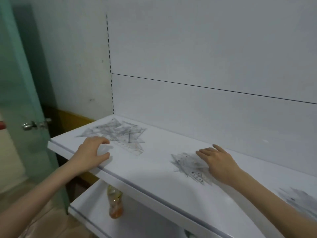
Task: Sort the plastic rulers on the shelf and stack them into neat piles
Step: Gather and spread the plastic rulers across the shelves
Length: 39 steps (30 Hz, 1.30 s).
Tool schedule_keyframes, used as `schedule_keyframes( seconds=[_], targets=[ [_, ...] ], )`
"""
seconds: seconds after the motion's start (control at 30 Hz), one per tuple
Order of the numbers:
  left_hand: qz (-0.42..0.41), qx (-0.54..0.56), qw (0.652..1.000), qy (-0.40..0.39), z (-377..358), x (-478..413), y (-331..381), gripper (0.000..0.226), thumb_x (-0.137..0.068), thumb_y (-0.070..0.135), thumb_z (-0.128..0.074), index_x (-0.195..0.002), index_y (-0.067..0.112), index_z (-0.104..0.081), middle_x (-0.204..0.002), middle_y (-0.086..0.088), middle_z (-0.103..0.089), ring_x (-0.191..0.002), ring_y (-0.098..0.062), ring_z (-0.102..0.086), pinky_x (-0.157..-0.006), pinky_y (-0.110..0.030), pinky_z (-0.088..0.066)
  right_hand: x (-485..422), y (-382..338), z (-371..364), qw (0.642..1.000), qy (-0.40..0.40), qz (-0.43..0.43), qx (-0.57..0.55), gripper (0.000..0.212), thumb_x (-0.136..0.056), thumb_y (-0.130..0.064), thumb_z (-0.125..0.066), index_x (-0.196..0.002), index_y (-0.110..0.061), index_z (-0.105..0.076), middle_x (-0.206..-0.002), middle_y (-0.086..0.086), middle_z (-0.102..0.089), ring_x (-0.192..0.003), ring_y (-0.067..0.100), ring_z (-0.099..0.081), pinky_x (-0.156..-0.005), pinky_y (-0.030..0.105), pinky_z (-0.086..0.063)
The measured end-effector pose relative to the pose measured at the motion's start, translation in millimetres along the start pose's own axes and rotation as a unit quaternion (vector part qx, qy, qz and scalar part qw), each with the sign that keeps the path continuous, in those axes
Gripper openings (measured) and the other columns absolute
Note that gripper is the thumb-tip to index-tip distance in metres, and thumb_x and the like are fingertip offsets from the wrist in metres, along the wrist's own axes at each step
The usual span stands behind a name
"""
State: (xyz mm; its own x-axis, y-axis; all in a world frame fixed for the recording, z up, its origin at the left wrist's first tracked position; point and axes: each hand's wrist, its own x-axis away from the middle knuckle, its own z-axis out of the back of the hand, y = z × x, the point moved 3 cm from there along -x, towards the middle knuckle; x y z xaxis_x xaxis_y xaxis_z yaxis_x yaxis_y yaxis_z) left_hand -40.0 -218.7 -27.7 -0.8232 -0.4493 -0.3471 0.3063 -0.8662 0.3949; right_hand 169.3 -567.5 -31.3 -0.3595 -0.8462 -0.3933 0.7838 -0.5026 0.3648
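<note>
Here, on my feed, the white shelf (154, 177) carries three loose heaps of clear plastic rulers. The left heap (118, 133), mostly triangular set squares, lies near the shelf's left end, close to the back panel. The left hand (92, 152) is just in front of it, fingers arched in an open claw with the thumb apart from them near the front edge. I see nothing pinched between them, though clear plastic would be hard to spot. The right hand (217, 162) lies palm down on the middle heap (187, 164) of straight rulers, fingers straight and nearly together, the forefinger a little apart. A third heap (298, 201) is blurred at the right edge. A plastic bottle (115, 203) stands on the lower shelf (85, 203).
</note>
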Motion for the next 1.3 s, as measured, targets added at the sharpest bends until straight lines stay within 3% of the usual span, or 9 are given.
schedule_keyframes(
  seconds=[0.1,0.2,0.3,0.47,0.7,0.9,1.07,1.17,1.3],
  targets=[
    [-0.009,-0.010,1.000,0.003,8,-25,-27,0.030,-0.080,0.027,-0.071,-0.109,0.021,-0.063,-0.120,-0.003,-0.060,-0.114,-0.023,-0.048,-0.098,-0.041,-0.040,-36,-15,20,0.999,0.033,-0.027,-0.013,0.059,-0.039,0.004,-0.068,-0.097,-0.006,-0.073,-0.083,0.002,-0.074,-0.072,0.024,-0.071,-0.067,0.036,-0.058],
    [-0.025,-0.032,0.999,-0.011,8,-46,-53,0.028,-0.083,0.031,-0.067,-0.110,0.025,-0.060,-0.126,0.000,-0.054,-0.120,-0.021,-0.041,-0.101,-0.043,-0.037,-86,-54,27,0.996,0.028,-0.025,-0.077,0.050,-0.060,0.009,-0.056,-0.105,-0.006,-0.071,-0.094,0.006,-0.073,-0.085,0.028,-0.068,-0.071,0.034,-0.057],
    [-0.029,-0.079,0.996,-0.018,16,-62,-90,0.034,-0.086,0.034,-0.063,-0.119,0.025,-0.056,-0.134,0.002,-0.048,-0.127,-0.018,-0.036,-0.106,-0.042,-0.034,-141,-96,8,0.985,-0.052,-0.057,-0.151,0.040,-0.089,-0.006,-0.041,-0.124,-0.010,-0.058,-0.122,0.004,-0.063,-0.114,0.027,-0.054,-0.088,0.037,-0.047],
    [0.018,-0.062,0.996,-0.053,15,-83,-153,0.066,-0.087,0.044,-0.060,-0.143,0.020,-0.033,-0.149,0.000,-0.034,-0.137,-0.019,-0.027,-0.111,-0.037,-0.027,-221,-157,-23,0.954,-0.172,-0.108,-0.219,0.039,-0.096,-0.044,-0.042,-0.118,-0.015,-0.055,-0.124,0.007,-0.058,-0.118,0.029,-0.050,-0.089,0.036,-0.044],
    [-0.014,-0.058,0.988,-0.140,-11,-128,-184,0.079,-0.085,0.063,-0.049,-0.148,0.023,-0.023,-0.156,0.001,-0.021,-0.144,-0.017,-0.017,-0.117,-0.039,-0.016,-292,-206,-46,0.943,-0.220,-0.059,-0.243,0.085,-0.089,-0.063,-0.048,-0.150,-0.010,-0.022,-0.155,0.007,-0.029,-0.142,0.023,-0.025,-0.114,0.035,-0.025],
    [-0.073,-0.027,0.991,-0.110,-6,-136,-180,0.051,-0.087,0.056,-0.052,-0.130,0.028,-0.054,-0.137,0.006,-0.052,-0.126,-0.014,-0.040,-0.107,-0.036,-0.033,-308,-213,-56,0.956,-0.157,-0.044,-0.243,0.047,-0.086,-0.058,-0.055,-0.097,-0.013,-0.061,-0.086,0.001,-0.064,-0.089,0.025,-0.059,-0.071,0.033,-0.045],
    [-0.115,-0.060,0.985,-0.110,2,-131,-170,0.038,-0.093,0.045,-0.050,-0.125,0.026,-0.058,-0.126,0.003,-0.060,-0.116,-0.013,-0.050,-0.097,-0.028,-0.040,-301,-221,-47,0.984,-0.055,0.039,-0.165,0.029,-0.091,-0.037,-0.053,-0.076,-0.015,-0.064,-0.072,0.006,-0.067,-0.073,0.029,-0.058,-0.058,0.028,-0.035],
    [-0.108,-0.023,0.988,-0.105,4,-128,-167,0.041,-0.088,0.037,-0.060,-0.127,0.024,-0.056,-0.123,0.004,-0.061,-0.108,-0.010,-0.053,-0.093,-0.024,-0.043,-295,-225,-42,0.987,-0.012,0.044,-0.151,0.030,-0.083,-0.027,-0.055,-0.058,-0.015,-0.047,-0.054,0.007,-0.057,-0.054,0.031,-0.045,-0.054,0.026,-0.030],
    [-0.101,0.054,0.990,-0.079,9,-125,-161,0.048,-0.079,0.022,-0.073,-0.124,0.016,-0.056,-0.103,0.006,-0.058,-0.085,-0.009,-0.052,-0.072,-0.012,-0.041,-292,-224,-33,0.981,-0.037,-0.024,-0.189,0.016,-0.082,-0.025,-0.052,-0.069,-0.019,-0.058,-0.070,0.008,-0.064,-0.069,0.033,-0.050,-0.061,0.027,-0.030]
  ],
)
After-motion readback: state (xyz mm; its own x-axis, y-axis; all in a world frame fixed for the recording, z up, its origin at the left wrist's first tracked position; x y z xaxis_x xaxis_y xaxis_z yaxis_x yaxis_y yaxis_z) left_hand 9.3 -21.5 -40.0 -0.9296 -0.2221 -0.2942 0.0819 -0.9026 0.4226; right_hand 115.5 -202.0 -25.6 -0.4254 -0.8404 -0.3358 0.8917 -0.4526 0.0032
